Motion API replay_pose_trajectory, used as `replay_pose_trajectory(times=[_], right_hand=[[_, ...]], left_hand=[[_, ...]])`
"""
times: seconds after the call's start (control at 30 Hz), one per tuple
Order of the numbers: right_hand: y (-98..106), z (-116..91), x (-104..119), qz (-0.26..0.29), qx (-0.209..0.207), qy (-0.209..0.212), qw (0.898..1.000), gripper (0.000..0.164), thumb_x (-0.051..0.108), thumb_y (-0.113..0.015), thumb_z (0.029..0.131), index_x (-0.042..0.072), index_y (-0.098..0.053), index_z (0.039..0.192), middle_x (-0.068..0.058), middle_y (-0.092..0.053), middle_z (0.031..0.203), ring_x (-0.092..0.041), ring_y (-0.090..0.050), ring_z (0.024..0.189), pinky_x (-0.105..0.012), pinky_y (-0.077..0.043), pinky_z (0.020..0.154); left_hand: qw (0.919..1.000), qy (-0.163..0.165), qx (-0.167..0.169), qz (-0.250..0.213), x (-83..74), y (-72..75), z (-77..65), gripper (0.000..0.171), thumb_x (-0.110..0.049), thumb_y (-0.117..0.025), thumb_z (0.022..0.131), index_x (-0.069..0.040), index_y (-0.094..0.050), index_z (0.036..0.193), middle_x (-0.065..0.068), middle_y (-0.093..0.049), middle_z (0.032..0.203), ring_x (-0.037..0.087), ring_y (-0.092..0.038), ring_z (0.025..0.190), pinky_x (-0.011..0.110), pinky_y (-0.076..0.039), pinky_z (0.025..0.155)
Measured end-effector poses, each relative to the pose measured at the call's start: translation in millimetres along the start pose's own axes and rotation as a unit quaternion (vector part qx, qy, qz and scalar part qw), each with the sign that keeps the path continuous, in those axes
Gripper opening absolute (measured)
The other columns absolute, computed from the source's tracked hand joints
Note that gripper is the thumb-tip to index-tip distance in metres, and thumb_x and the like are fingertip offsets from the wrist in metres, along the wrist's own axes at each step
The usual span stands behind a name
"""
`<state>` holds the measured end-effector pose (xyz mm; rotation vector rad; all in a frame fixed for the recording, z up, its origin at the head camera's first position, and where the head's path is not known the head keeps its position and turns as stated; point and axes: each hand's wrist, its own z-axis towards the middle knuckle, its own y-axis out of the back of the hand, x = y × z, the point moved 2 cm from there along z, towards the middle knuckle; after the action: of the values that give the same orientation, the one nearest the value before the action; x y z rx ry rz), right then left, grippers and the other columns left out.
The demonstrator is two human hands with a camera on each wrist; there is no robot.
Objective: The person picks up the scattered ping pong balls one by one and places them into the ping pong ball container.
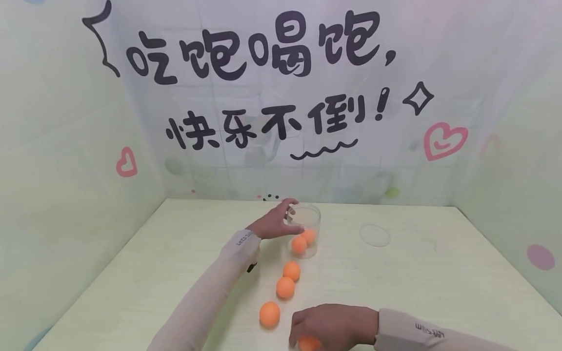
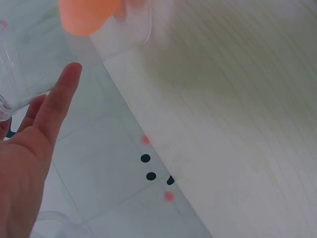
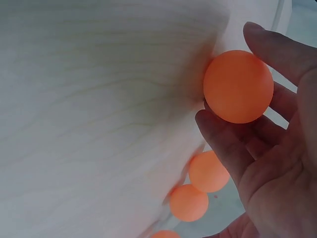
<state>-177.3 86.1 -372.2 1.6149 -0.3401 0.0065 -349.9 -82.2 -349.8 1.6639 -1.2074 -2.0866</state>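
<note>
Toward the back of the table stands a clear plastic jar, with two orange balls low inside it. My left hand holds the jar from its left side, thumb across the front and fingers behind. In the left wrist view, part of the left hand shows beside the transparent wall. Near the front edge of the head view, my right hand grips another orange ball between thumb and fingers. That ball is close to the tabletop, partly covered by the hand in the head view.
Three more orange balls lie between the hands: one near the right hand, a middle ball and a farther ball. A clear round lid lies right of the jar. A printed cloth wall borders the pale table.
</note>
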Motion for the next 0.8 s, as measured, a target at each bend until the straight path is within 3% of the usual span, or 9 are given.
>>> replay_pose_trajectory(times=[0.3, 0.47, 0.8], right_hand=[[-1.1, 2.2, -1.5, 0.001, 0.003, 0.015, 1.0, 0.019, 0.018, -0.07, 0.08, 0.026, -0.069, 0.097, 0.018, -0.06, 0.097, 0.012, -0.051, 0.087, 0.002, -0.031, 0.075], [-1.2, 2.1, -1.6, 0.021, 0.013, 0.011, 1.0, 0.014, 0.022, -0.069, 0.083, 0.026, -0.07, 0.097, 0.018, -0.06, 0.096, 0.013, -0.05, 0.088, 0.002, -0.031, 0.076], [1.4, 1.9, -7.1, -0.006, 0.016, 0.005, 1.0, 0.018, 0.021, -0.069, 0.084, 0.022, -0.068, 0.103, 0.015, -0.059, 0.096, 0.008, -0.053, 0.084, -0.001, -0.035, 0.075]], left_hand=[[1.0, 0.0, 0.007, -0.007, -0.3, 0.2, -0.5, 0.076, -0.037, -0.072, 0.082, -0.017, -0.029, 0.142, 0.015, -0.048, 0.136, 0.025, -0.05, 0.118, 0.042, -0.045, 0.095], [1.0, 0.001, 0.006, -0.004, 3.2, -0.5, -0.7, 0.076, -0.038, -0.071, 0.082, -0.016, -0.029, 0.142, 0.013, -0.05, 0.134, 0.025, -0.05, 0.119, 0.042, -0.045, 0.095], [0.9999, 0.01, 0.01, -0.001, 0.8, 1.2, 1.3, 0.077, -0.039, -0.071, 0.082, -0.018, -0.028, 0.142, 0.013, -0.049, 0.136, 0.025, -0.049, 0.123, 0.043, -0.043, 0.098]])
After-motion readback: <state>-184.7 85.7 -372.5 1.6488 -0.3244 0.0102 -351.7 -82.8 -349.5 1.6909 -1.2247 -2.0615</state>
